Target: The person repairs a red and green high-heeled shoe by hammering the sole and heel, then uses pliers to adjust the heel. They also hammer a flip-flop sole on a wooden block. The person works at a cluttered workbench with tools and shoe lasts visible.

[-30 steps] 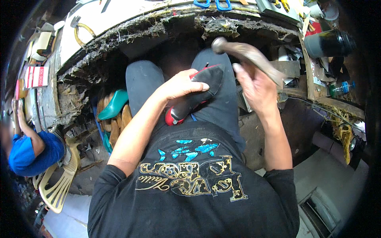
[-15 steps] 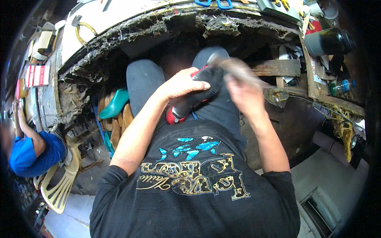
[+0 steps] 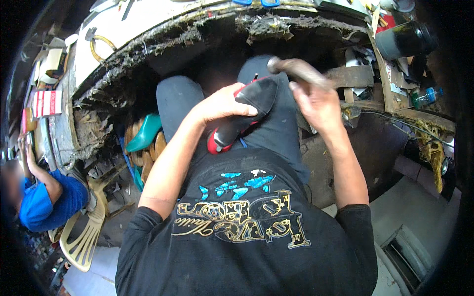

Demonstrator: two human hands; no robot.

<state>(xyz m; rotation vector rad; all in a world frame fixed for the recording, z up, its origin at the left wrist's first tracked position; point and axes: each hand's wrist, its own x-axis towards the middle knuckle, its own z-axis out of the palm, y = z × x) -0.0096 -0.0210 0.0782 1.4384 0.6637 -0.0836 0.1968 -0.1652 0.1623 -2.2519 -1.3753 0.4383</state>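
Observation:
My left hand is wrapped round a red and black shoe, sole up, across my lap. The thumb presses on the black sole, and the fingers disappear beneath the shoe. The shoe's red heel end points toward my belly, its broad toe end toward my right knee. Raised to the right of the toe, my right hand is closed on a hammer. The hammer's round striking face hangs in the air beyond the toe, apart from the sole, and its outline is partly smeared by motion.
Ahead is a ragged-edged workbench with pincers and blue-handled scissors. Wooden and green shoe lasts lie left of my legs. A person in blue sits at far left by a plastic chair. At right is a dark jar.
The hammer and my right hand have moved right, away from the sole. My left hand keeps its hold on the shoe. The whole view has shifted slightly.

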